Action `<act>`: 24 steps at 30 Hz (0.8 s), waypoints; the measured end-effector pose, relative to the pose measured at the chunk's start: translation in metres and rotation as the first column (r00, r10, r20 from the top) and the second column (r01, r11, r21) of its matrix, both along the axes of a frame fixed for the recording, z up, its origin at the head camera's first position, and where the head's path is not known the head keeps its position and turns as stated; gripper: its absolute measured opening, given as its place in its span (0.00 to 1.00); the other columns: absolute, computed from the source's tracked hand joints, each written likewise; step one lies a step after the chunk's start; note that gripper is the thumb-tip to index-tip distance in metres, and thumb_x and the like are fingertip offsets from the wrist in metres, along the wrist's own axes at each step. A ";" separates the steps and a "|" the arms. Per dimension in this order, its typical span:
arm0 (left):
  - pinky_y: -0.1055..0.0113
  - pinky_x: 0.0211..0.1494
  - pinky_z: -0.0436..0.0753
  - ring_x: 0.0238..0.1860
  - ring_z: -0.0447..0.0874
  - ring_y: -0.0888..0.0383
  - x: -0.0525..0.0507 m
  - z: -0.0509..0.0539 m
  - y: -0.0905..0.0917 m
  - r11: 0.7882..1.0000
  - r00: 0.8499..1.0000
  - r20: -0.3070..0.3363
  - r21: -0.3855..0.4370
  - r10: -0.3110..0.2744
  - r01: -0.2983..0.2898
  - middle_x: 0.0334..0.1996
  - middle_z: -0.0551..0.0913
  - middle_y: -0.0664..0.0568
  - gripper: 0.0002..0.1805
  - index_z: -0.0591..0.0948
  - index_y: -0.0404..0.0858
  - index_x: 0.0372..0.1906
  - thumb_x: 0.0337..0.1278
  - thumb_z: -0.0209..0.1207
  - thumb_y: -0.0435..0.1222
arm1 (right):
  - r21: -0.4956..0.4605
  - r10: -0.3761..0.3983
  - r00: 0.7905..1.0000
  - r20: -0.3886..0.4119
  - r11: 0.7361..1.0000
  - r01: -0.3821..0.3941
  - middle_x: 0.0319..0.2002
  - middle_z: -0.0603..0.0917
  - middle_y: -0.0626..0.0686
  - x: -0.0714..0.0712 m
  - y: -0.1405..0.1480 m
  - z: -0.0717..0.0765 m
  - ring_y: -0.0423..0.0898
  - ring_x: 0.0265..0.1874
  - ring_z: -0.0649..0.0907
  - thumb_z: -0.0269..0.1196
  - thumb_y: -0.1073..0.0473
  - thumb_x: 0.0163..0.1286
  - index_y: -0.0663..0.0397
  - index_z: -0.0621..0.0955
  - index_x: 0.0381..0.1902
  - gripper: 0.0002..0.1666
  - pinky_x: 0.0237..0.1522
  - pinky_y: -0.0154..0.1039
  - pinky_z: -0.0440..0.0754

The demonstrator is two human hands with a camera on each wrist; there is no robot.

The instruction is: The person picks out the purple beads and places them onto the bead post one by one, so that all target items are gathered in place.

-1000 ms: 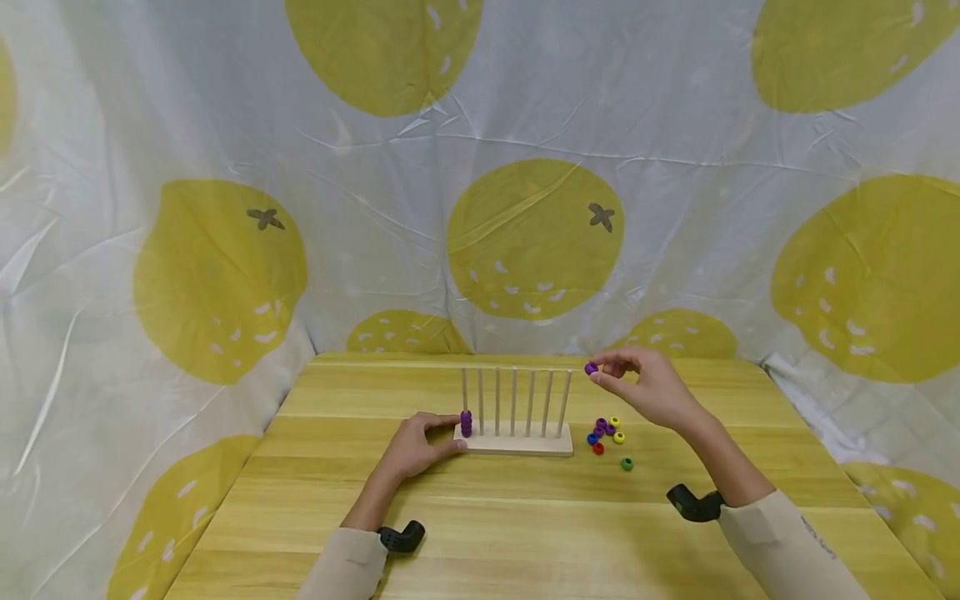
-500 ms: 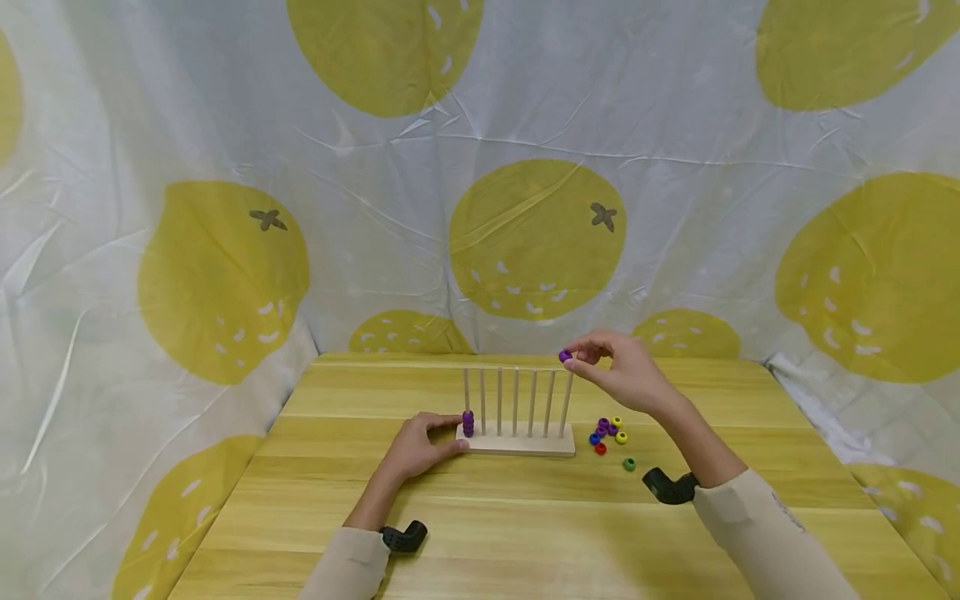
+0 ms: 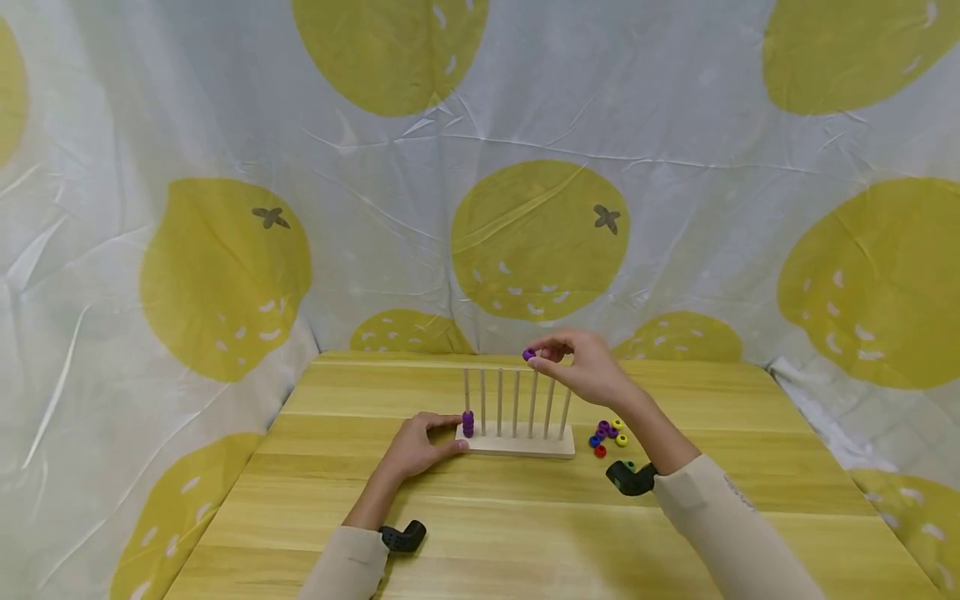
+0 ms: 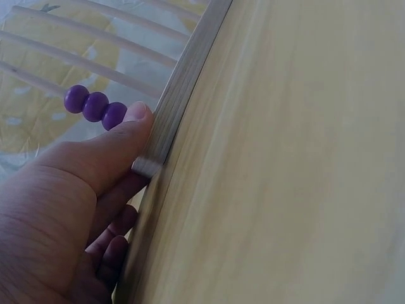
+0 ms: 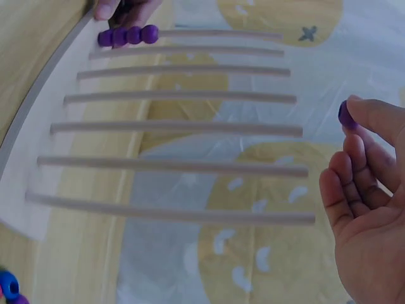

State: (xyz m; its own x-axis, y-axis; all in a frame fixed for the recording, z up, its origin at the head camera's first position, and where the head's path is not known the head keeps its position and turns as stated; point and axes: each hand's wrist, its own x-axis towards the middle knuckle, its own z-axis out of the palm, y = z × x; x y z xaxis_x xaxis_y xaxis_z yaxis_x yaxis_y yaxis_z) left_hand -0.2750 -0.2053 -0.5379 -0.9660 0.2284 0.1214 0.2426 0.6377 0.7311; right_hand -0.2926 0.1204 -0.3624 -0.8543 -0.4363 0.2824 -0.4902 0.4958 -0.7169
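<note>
A wooden peg rack (image 3: 517,446) with a row of upright pegs stands on the table. Several purple beads (image 3: 468,424) are stacked at the foot of its leftmost peg; they also show in the right wrist view (image 5: 128,36). My left hand (image 3: 416,447) grips the left end of the base, its thumb lying along the base edge beside the stack. Between thumb and index finger, my right hand (image 3: 588,371) pinches a purple bead (image 3: 529,355) just above the tops of the middle pegs. In the right wrist view this bead (image 5: 346,116) is apart from every peg tip.
Right of the rack lie loose beads: purple (image 3: 603,427), yellow (image 3: 621,440), blue (image 3: 595,442) and red (image 3: 600,452). A green bead (image 3: 630,465) is partly hidden by the right wrist camera (image 3: 630,478). A lemon-patterned cloth (image 3: 375,250) hangs behind the table.
My right hand has carried the purple bead leftward, from beyond the rack's right end to above its middle pegs. The left hand has stayed on the base.
</note>
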 end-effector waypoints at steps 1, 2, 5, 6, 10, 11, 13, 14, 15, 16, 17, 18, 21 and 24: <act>0.46 0.74 0.72 0.68 0.78 0.47 0.000 0.000 0.000 1.000 1.000 0.001 0.001 -0.001 0.001 0.59 0.86 0.57 0.28 0.87 0.53 0.59 0.51 0.75 0.55 | -0.001 0.004 1.000 0.003 1.000 -0.004 0.37 0.84 0.46 -0.001 -0.003 0.000 0.46 0.38 0.82 0.68 0.51 0.73 0.44 0.88 0.50 0.11 0.38 0.42 0.80; 0.46 0.75 0.72 0.68 0.78 0.47 -0.001 0.000 0.000 1.000 1.000 0.003 0.001 -0.002 0.002 0.59 0.86 0.57 0.28 0.87 0.53 0.59 0.51 0.75 0.55 | -0.003 0.008 1.000 0.004 1.000 -0.008 0.37 0.84 0.46 -0.001 -0.006 0.000 0.46 0.38 0.82 0.68 0.51 0.73 0.45 0.88 0.50 0.11 0.38 0.42 0.80; 0.47 0.75 0.72 0.68 0.78 0.48 -0.001 0.000 -0.001 1.000 1.000 0.001 -0.001 -0.004 0.004 0.59 0.86 0.58 0.28 0.87 0.54 0.59 0.51 0.75 0.56 | 0.002 0.020 1.000 -0.003 1.000 -0.020 0.36 0.84 0.46 -0.003 -0.015 0.001 0.46 0.37 0.82 0.68 0.51 0.73 0.45 0.88 0.49 0.11 0.37 0.41 0.80; 0.47 0.75 0.72 0.68 0.78 0.48 -0.001 0.001 -0.001 1.000 1.000 0.001 -0.001 -0.005 0.005 0.59 0.86 0.58 0.28 0.87 0.54 0.59 0.52 0.75 0.56 | 0.002 0.022 1.000 -0.004 1.000 -0.022 0.36 0.84 0.46 -0.004 -0.018 0.001 0.46 0.36 0.82 0.68 0.51 0.73 0.45 0.88 0.49 0.11 0.37 0.41 0.80; 0.47 0.75 0.72 0.68 0.78 0.48 -0.002 0.002 -0.001 1.000 1.000 -0.003 -0.002 -0.004 0.004 0.59 0.86 0.58 0.28 0.87 0.55 0.59 0.51 0.75 0.56 | -0.008 0.051 0.999 -0.007 0.999 -0.051 0.35 0.84 0.47 -0.007 -0.031 0.000 0.45 0.35 0.81 0.68 0.52 0.73 0.47 0.89 0.48 0.11 0.37 0.40 0.79; 0.46 0.75 0.72 0.68 0.78 0.48 -0.002 0.002 -0.001 1.000 1.000 -0.005 0.001 -0.005 0.005 0.59 0.87 0.58 0.28 0.87 0.54 0.59 0.51 0.75 0.56 | -0.012 0.061 0.998 -0.009 0.998 -0.061 0.35 0.84 0.47 -0.008 -0.034 0.000 0.45 0.35 0.81 0.68 0.52 0.73 0.48 0.89 0.48 0.11 0.37 0.39 0.80; 0.46 0.74 0.72 0.67 0.79 0.48 -0.001 0.001 -0.001 1.000 1.000 -0.006 0.004 -0.008 0.008 0.58 0.87 0.58 0.28 0.87 0.54 0.59 0.51 0.75 0.56 | -0.022 0.081 0.997 -0.018 0.996 -0.081 0.35 0.84 0.47 -0.010 -0.040 -0.002 0.44 0.35 0.81 0.68 0.53 0.73 0.49 0.89 0.48 0.11 0.37 0.39 0.80; 0.46 0.74 0.72 0.67 0.79 0.48 -0.001 0.000 0.000 1.000 1.000 -0.006 0.004 -0.010 0.010 0.58 0.87 0.58 0.28 0.87 0.54 0.59 0.51 0.75 0.56 | -0.019 0.088 0.996 -0.021 0.996 -0.088 0.35 0.84 0.47 -0.010 -0.043 -0.003 0.44 0.35 0.81 0.69 0.53 0.72 0.48 0.89 0.48 0.11 0.37 0.39 0.81; 0.46 0.74 0.73 0.67 0.79 0.48 -0.001 0.000 0.000 1.000 1.000 -0.005 0.005 -0.012 0.012 0.58 0.87 0.58 0.28 0.87 0.54 0.58 0.51 0.75 0.56 | -0.016 0.094 0.995 -0.024 0.995 -0.094 0.35 0.84 0.47 -0.011 -0.046 -0.003 0.44 0.34 0.81 0.69 0.53 0.72 0.48 0.90 0.48 0.11 0.37 0.38 0.81; 0.46 0.74 0.73 0.67 0.79 0.48 -0.001 -0.001 0.000 1.000 1.000 -0.004 0.007 -0.016 0.016 0.58 0.87 0.58 0.28 0.87 0.55 0.59 0.51 0.75 0.56 | -0.015 0.099 0.995 -0.022 0.995 -0.099 0.35 0.84 0.47 -0.011 -0.048 -0.004 0.44 0.34 0.81 0.69 0.53 0.72 0.48 0.90 0.48 0.11 0.37 0.38 0.82; 0.46 0.74 0.73 0.67 0.79 0.48 -0.001 -0.001 0.000 1.000 1.000 -0.003 0.006 -0.019 0.019 0.58 0.87 0.58 0.28 0.87 0.55 0.59 0.52 0.75 0.57 | -0.010 0.102 0.995 -0.019 0.995 -0.102 0.35 0.84 0.47 -0.011 -0.050 -0.004 0.44 0.34 0.81 0.69 0.53 0.72 0.48 0.90 0.48 0.11 0.37 0.38 0.82; 0.46 0.74 0.72 0.68 0.79 0.48 -0.001 -0.002 0.000 1.000 1.000 -0.002 0.005 -0.021 0.021 0.58 0.87 0.59 0.28 0.87 0.55 0.59 0.52 0.75 0.57 | -0.006 0.105 0.994 -0.015 0.994 -0.105 0.35 0.84 0.47 -0.012 -0.053 -0.004 0.44 0.35 0.81 0.69 0.52 0.72 0.48 0.90 0.48 0.11 0.37 0.38 0.82; 0.46 0.74 0.73 0.68 0.78 0.48 -0.001 -0.002 0.000 1.000 1.000 -0.003 0.007 -0.020 0.020 0.59 0.86 0.59 0.28 0.87 0.56 0.59 0.52 0.75 0.57 | 0.000 0.113 0.994 -0.002 0.994 -0.113 0.35 0.84 0.47 -0.013 -0.059 -0.004 0.44 0.34 0.81 0.69 0.52 0.72 0.48 0.89 0.49 0.12 0.37 0.38 0.82; 0.45 0.74 0.73 0.67 0.79 0.48 -0.001 -0.002 0.000 1.000 1.000 -0.013 0.013 -0.024 0.024 0.59 0.86 0.59 0.28 0.87 0.56 0.59 0.52 0.74 0.57 | -0.003 0.115 0.993 0.000 0.993 -0.115 0.34 0.83 0.47 -0.014 -0.065 -0.004 0.44 0.33 0.81 0.70 0.52 0.71 0.48 0.89 0.47 0.11 0.36 0.37 0.81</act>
State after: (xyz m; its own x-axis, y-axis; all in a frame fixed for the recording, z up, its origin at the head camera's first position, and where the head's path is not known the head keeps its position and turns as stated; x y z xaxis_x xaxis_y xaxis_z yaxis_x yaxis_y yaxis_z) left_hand -0.2760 -0.2050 -0.5398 -0.9585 0.2501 0.1371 0.2675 0.6218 0.7360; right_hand -0.3063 0.0557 -0.3664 -0.7987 -0.5304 0.2843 -0.5438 0.4339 -0.7183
